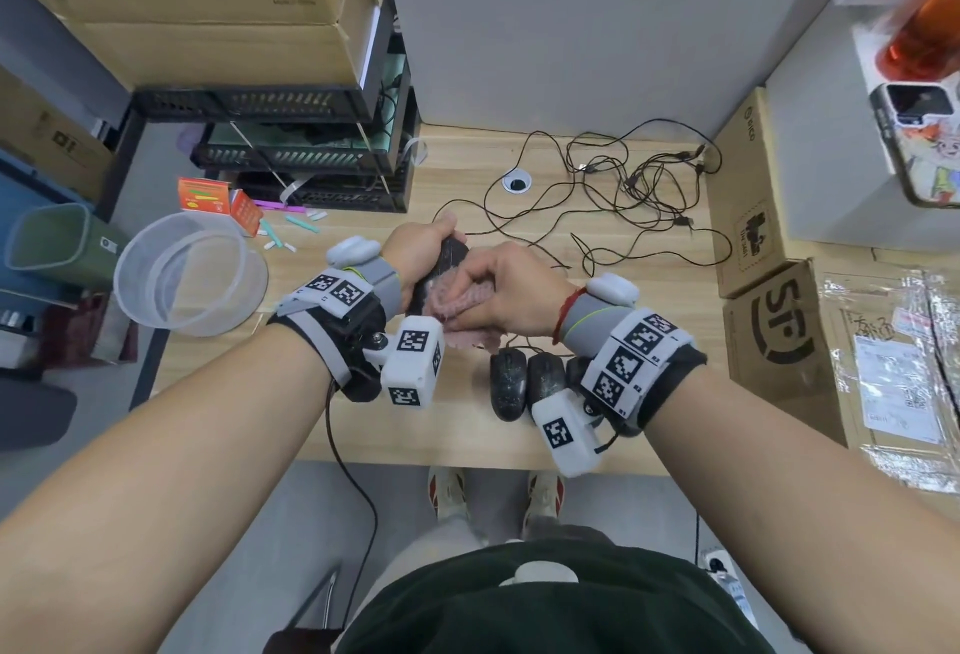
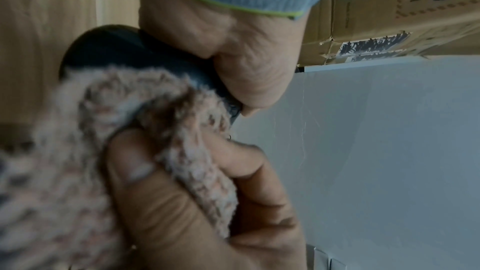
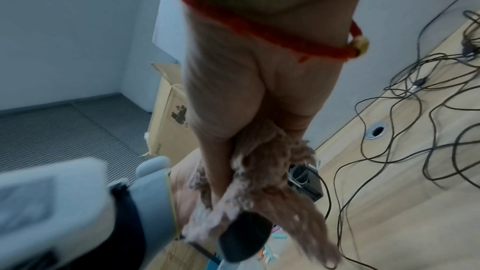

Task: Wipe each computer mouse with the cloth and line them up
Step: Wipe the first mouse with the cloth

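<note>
Above the wooden desk (image 1: 363, 393), my left hand (image 1: 423, 253) grips a black mouse (image 1: 451, 254) around its sides. With its fingers curled round a fluffy pink cloth (image 1: 462, 302), my right hand (image 1: 496, 284) presses it onto the mouse's near end. The left wrist view shows the cloth (image 2: 78, 130) covering part of the mouse (image 2: 122, 48). Bunched cloth (image 3: 262, 163) hangs over the mouse (image 3: 244, 237) in the right wrist view. Two black mice (image 1: 506, 383) (image 1: 545, 375) lie side by side near the desk's front edge. A third dark shape beside them is mostly hidden by my right wrist.
Tangled black cables (image 1: 623, 185) spread over the back of the desk near a cable hole (image 1: 517, 183). A clear plastic tub (image 1: 192, 274) overhangs the left edge. Stacked black crates (image 1: 311, 154) stand at the back left, cardboard boxes (image 1: 774, 331) on the right.
</note>
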The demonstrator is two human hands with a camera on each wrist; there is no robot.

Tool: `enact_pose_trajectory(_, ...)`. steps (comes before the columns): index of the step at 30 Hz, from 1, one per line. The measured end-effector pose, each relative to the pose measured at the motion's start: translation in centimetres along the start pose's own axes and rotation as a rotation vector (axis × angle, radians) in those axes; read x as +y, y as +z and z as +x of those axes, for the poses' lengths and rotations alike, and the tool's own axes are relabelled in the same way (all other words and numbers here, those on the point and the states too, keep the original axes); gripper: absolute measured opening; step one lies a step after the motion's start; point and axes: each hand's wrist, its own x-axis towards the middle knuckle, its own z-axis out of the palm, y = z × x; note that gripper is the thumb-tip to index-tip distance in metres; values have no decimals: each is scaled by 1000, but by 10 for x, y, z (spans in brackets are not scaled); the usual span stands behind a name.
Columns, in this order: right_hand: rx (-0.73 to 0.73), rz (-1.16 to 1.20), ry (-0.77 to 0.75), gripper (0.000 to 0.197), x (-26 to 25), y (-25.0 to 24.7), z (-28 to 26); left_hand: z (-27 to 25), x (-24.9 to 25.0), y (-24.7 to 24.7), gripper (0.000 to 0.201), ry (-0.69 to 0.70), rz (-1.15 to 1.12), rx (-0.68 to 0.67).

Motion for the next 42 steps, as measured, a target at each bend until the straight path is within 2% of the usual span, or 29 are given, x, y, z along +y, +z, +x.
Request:
enact_pose_trajectory(2,1,90,75,23,3,-4,2,0,-2,0,39,9,24,-20)
enact_pose_trajectory(5,227,205,184,22,15,-8,9,1,-4,0,36,10,-12,-44)
enact_pose_trajectory(7,325,172,141,22,12,-2,10,2,-3,1,35,3,-54,-27)
enact_pose_trajectory(9,303,134,77,24,6,7,7,3,0,2,34,1,-76,-2)
enact_pose_trajectory(13,125,167,50,24,9,10,2,0,1,-3,31,-62,-172,18)
enact_pose_trajectory(14,148,227,88,23,12,7,3,-3,1,-3,31,-85,-190,11)
enact_pose_trajectory(16,282,361,147,21,16,1,8,-9,2,0,31,-118,-232,-24)
enact_pose_trajectory(18,408,331,143,22,16,-4,15,-13,3,3,30,-105,-248,-13)
enact_pose_trajectory(19,422,287,131,25,16,-4,17,-12,5,2,29,-85,-245,18)
enact_pose_trajectory(21,379,246,117,28,14,-2,15,-10,8,-1,26,-76,-239,62)
enact_pose_trajectory(24,197,312,64,27,9,2,3,-4,9,-10,25,-90,-261,98)
enact_pose_trajectory(26,20,274,86,25,9,1,-5,-7,11,-12,28,-106,-278,72)
enact_pose_trajectory(28,-60,248,124,22,11,0,-10,-11,13,-12,28,-88,-263,10)
enact_pose_trajectory(30,24,329,192,21,14,-9,-10,-13,13,-14,31,-64,-224,-54)
enact_pose_trajectory(32,193,456,220,19,20,-19,-5,-13,12,-17,30,-51,-175,-92)
enact_pose_trajectory(34,335,482,221,18,26,-29,1,-18,10,-18,26,-57,-104,-137)
enact_pose_trajectory(35,361,461,211,20,29,-32,3,-21,10,-17,27,-57,-50,-155)
enact_pose_trajectory(39,397,431,130,17,26,-37,9,-28,8,-10,27,25,160,-221)
enact_pose_trajectory(42,261,252,79,27,24,-32,11,-32,12,-7,26,111,238,-271)
